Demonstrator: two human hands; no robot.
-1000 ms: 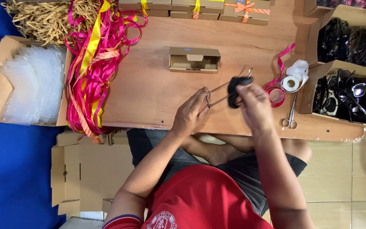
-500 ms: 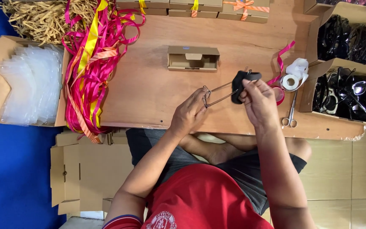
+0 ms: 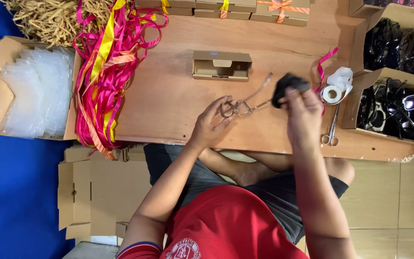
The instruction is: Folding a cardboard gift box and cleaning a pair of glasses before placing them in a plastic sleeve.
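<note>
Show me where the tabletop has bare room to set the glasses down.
Bare wood lies between the ribbon pile and the small open cardboard box, and down to the table's near edge left of the left hand. It is crowded on the right: tape roll, scissors and the boxes of black pouches.

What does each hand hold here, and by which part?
Left hand pinches thin wire-framed glasses at the lens frame; right hand grips a bunched black cloth.
</note>
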